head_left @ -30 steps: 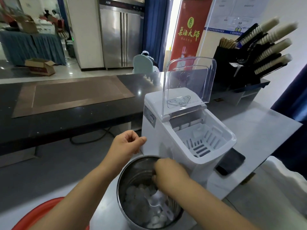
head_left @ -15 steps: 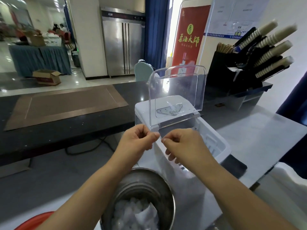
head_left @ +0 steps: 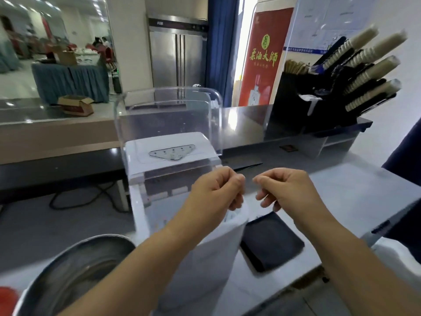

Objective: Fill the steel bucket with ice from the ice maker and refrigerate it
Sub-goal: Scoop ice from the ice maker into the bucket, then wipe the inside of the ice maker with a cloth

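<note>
Bucket: the steel bucket sits lowest left, nearest me, just beside the ice maker. Its inside is blurred, so I cannot read the ice level.
Handling: I judge it stiff, heavy if loaded, cold and probably wet and slippery. I see no handle, so I would grip opposite sides of the rim with both hands, or put one hand under the base.
Left hand: my left hand hovers over the ice maker's front, fingers curled in, thumb against forefinger. I cannot tell whether it pinches the clear lid.
Right hand: my right hand is near the left but apart from it, curled the same way. I cannot tell if it holds anything.
Table: on the white table a flat black phone lies just right of the ice maker.
Fridge: the steel fridge stands well apart across the room. I expect a long, careful carry.
</note>
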`<state>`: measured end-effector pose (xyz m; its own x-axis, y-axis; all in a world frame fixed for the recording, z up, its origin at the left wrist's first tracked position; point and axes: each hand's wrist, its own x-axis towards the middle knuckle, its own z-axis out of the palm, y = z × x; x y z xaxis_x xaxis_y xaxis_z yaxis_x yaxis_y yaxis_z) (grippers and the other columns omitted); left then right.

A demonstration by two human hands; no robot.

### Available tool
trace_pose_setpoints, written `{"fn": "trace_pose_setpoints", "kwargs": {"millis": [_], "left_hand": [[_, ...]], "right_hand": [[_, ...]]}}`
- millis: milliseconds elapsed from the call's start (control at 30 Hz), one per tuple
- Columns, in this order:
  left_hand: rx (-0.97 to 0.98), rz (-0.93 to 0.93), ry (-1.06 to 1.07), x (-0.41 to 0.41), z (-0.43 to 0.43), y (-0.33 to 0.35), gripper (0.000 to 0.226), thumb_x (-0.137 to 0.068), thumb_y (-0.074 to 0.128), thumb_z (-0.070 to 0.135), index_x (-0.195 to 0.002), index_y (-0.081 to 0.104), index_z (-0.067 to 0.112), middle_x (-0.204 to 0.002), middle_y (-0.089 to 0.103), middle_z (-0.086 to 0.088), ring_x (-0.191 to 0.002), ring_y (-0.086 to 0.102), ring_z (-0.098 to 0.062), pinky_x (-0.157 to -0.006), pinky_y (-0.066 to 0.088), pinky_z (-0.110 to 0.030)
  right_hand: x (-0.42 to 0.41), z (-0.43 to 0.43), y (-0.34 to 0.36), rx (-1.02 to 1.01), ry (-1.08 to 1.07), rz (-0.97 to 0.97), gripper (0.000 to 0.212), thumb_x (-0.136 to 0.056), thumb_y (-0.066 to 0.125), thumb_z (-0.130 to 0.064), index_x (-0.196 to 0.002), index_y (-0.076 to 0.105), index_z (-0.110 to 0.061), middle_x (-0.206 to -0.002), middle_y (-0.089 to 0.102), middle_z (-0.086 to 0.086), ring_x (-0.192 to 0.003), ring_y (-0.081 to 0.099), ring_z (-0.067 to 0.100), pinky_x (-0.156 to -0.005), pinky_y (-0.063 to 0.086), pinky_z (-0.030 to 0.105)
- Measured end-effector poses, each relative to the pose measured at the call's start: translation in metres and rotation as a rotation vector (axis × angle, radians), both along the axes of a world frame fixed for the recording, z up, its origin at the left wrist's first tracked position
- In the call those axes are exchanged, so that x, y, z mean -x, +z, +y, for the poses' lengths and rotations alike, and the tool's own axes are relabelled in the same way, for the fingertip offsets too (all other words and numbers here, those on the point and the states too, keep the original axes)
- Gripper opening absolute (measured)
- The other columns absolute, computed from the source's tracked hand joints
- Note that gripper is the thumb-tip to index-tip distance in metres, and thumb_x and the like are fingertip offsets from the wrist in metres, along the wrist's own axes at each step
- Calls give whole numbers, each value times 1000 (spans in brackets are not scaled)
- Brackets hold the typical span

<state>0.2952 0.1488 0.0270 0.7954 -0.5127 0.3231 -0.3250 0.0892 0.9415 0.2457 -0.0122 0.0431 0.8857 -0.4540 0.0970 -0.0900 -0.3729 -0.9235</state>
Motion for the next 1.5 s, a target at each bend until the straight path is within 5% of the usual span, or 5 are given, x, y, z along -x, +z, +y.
{"fn": "trace_pose_setpoints", "kwargs": {"millis": [367, 700, 1000, 1300, 1500], "left_hand": [[-158, 197, -33, 29, -139, -74, 18, -82, 51, 18, -73, 62, 29, -69, 68, 5, -68, 65, -12, -67, 56, -26], [-798, 255, 258, -11, -183, -182, 30, -92, 49, 20, -121, 54, 17, -125, 53, -2, -105, 54, -17, -80, 42, -24], [-1204, 132, 340, -37, -199, -198, 27, -89, 44, 10, -115, 48, 5, -128, 47, -13, -122, 41, -31, -97, 40, -38], [-1225, -40, 464, -37, -199, -200, 20, -90, 50, 13, -105, 62, 16, -108, 65, -5, -108, 48, -25, -86, 36, -31], [-669, -31, 339, -10, -205, -186, 12, -75, 71, 18, -84, 77, 22, -87, 73, 4, -90, 62, -14, -83, 46, -29]], "right_hand": [[11, -137, -72, -36, 27, 256, 11, -84, 63, -11, -76, 69, -6, -58, 68, 9, -46, 60, 15, -41, 42, 21], [-5, -178, -146, -114, 49, 435, 13, -84, 61, -12, -74, 69, -8, -57, 68, 7, -46, 60, 13, -44, 44, 23], [-17, -190, -182, -218, -21, 480, 11, -86, 62, -10, -77, 69, -9, -65, 68, 7, -56, 60, 15, -49, 48, 22], [-17, -187, -201, -314, -53, 486, 14, -86, 60, -6, -75, 68, -8, -70, 64, 8, -61, 59, 17, -49, 50, 22], [-25, -177, -200, -391, -158, 432, 30, -88, 60, -26, -65, 59, -7, -74, 64, 14, -71, 62, 27, -65, 56, 37]]}}
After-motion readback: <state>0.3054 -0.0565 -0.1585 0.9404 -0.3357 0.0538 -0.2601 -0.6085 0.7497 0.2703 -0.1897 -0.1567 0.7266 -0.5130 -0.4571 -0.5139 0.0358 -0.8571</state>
